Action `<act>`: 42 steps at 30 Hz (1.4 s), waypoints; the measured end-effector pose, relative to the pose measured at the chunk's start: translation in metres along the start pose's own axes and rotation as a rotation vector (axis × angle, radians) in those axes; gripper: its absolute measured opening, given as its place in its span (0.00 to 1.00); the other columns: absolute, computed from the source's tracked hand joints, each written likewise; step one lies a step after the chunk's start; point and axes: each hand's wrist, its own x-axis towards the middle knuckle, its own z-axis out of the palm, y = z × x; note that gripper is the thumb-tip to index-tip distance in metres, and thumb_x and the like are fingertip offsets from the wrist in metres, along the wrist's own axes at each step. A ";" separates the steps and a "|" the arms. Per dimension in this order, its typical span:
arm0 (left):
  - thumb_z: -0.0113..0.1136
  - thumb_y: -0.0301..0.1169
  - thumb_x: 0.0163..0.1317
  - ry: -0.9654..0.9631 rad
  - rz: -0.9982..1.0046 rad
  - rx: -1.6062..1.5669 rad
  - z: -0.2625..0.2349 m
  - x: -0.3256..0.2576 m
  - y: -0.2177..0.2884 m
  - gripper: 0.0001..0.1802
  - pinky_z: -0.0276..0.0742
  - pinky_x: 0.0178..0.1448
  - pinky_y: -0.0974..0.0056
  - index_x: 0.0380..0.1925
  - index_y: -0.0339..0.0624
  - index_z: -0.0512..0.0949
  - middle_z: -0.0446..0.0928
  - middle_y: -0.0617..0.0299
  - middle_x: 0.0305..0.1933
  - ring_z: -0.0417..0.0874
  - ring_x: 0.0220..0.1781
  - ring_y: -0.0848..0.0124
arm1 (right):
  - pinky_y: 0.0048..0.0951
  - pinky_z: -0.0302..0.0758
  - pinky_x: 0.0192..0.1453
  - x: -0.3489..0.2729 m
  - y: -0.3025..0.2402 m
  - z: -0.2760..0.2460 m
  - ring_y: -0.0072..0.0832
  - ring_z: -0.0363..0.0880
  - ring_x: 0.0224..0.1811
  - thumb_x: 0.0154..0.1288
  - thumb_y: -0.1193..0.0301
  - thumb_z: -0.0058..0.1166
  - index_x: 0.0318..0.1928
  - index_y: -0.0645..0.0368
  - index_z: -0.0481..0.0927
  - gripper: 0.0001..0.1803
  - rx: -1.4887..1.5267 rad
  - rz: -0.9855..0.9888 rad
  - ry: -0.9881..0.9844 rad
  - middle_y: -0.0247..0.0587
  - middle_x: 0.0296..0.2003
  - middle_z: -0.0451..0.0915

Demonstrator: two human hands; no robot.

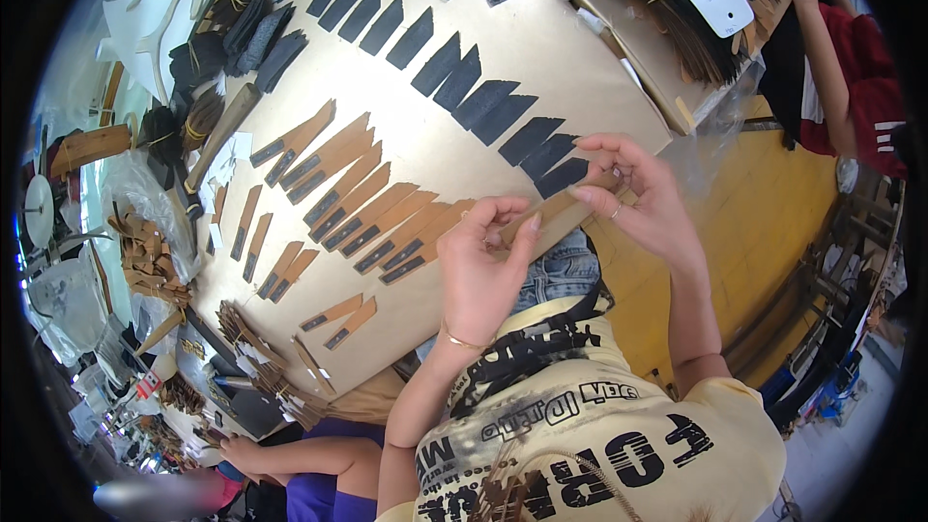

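A narrow brown leather strip [554,212] stretches between my two hands in front of my body, near the table's edge. My left hand [491,256] pinches its left end between thumb and fingers. At the other end, my right hand [643,195] grips the strip between thumb and forefinger. Just beyond it, dark leather pieces [440,63] with pointed ends run in a slanting row across the table. Left of my left hand lie several brown leather strips [311,131], each with a small black piece at one end.
Bundled dark leather strips [667,10] with a white tag are stacked at the far right. A wooden handle [220,140] and black bundles [256,34] line the left side. A person's arm [329,469] shows at lower left, another's arm [822,63] at upper right.
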 end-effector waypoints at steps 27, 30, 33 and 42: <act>0.65 0.23 0.62 0.095 -0.116 -0.038 0.012 0.010 0.003 0.08 0.75 0.27 0.76 0.37 0.28 0.81 0.83 0.58 0.32 0.78 0.27 0.85 | 0.21 0.73 0.37 0.017 -0.007 0.004 0.17 0.77 0.31 0.58 0.76 0.67 0.48 0.60 0.72 0.20 -0.253 0.042 0.078 0.32 0.28 0.78; 0.65 0.23 0.62 0.092 -0.103 -0.051 0.013 0.010 0.003 0.07 0.76 0.28 0.76 0.37 0.28 0.81 0.83 0.58 0.32 0.79 0.28 0.85 | 0.21 0.73 0.37 0.017 -0.005 0.005 0.17 0.77 0.31 0.58 0.77 0.67 0.48 0.60 0.71 0.20 -0.255 0.028 0.083 0.32 0.28 0.78; 0.65 0.23 0.62 0.110 -0.073 -0.027 0.014 0.009 0.003 0.07 0.78 0.29 0.75 0.36 0.29 0.81 0.84 0.57 0.32 0.80 0.28 0.83 | 0.21 0.73 0.37 0.017 -0.005 0.005 0.17 0.77 0.32 0.58 0.77 0.66 0.48 0.60 0.71 0.20 -0.253 0.029 0.094 0.32 0.28 0.78; 0.63 0.19 0.60 0.129 0.336 0.619 0.028 0.000 -0.002 0.10 0.80 0.32 0.66 0.42 0.34 0.82 0.80 0.53 0.36 0.84 0.30 0.66 | 0.22 0.72 0.33 0.015 -0.006 0.005 0.19 0.74 0.28 0.58 0.77 0.66 0.50 0.59 0.70 0.22 -0.273 0.033 0.121 0.34 0.29 0.78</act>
